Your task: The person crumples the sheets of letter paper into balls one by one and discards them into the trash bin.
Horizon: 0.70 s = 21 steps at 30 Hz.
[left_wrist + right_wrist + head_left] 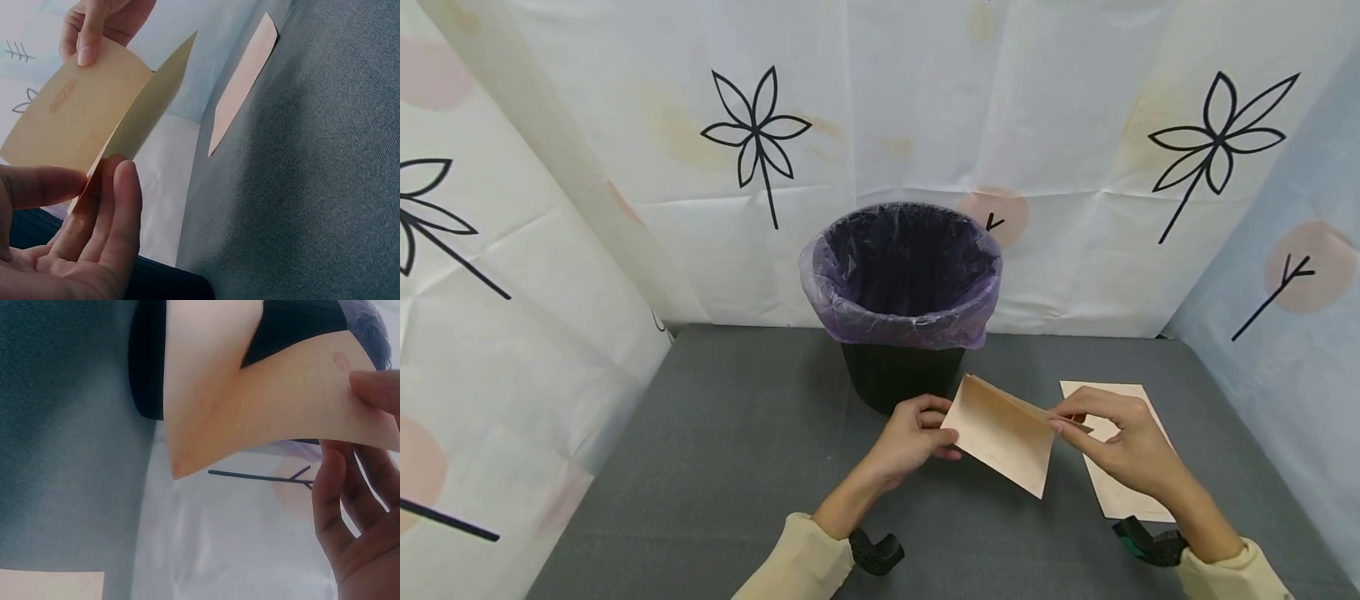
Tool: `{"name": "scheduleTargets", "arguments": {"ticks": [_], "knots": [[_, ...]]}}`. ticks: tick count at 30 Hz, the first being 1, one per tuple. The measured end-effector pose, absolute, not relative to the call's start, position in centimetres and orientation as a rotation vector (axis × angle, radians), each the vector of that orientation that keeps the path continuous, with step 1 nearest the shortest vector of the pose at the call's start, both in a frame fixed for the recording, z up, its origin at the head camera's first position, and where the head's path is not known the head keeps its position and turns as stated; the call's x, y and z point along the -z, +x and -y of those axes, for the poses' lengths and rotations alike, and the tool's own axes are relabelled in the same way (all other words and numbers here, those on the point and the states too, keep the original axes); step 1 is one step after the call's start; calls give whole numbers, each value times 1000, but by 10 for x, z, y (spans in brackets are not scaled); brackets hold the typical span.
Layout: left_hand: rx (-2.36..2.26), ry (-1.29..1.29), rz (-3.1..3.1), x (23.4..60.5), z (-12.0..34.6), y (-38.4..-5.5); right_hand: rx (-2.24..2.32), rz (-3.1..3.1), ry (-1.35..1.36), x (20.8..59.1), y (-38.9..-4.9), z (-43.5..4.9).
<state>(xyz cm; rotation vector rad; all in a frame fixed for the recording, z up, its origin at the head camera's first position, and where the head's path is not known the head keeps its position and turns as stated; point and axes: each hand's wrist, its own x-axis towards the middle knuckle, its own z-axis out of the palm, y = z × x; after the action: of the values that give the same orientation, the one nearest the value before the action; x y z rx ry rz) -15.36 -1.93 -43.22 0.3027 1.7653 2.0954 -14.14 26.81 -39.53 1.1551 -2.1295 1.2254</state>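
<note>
Both hands hold a beige sheet of paper, folded in two with its halves spread into a V, above the table. At its left edge, my left hand pinches one half between thumb and fingers. My right hand grips the other half near its edge, thumb on one face and fingers behind. A small reddish-brown oval mark shows on that half in the left wrist view. The crease of the paper runs down to a corner in the right wrist view.
A black bin with a purple plastic liner stands at the back of the grey table, just beyond the left hand. Another beige sheet lies flat under the right hand. Printed white cloth hangs around the table.
</note>
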Motion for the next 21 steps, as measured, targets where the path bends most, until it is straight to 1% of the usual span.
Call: {"name": "scheduleTargets", "arguments": {"ticks": [7,13,21], "knots": [[-1952,325,-1849,436,23,-154,-1327,2094,1101,395,-143,-275],[-1822,332,-1934,440,25,-154,-1322,2107,1096,394,-143,-277],[-1864,372,-1904,443,24,-155,-1393,2070,1223,391,-141,-272]]}}
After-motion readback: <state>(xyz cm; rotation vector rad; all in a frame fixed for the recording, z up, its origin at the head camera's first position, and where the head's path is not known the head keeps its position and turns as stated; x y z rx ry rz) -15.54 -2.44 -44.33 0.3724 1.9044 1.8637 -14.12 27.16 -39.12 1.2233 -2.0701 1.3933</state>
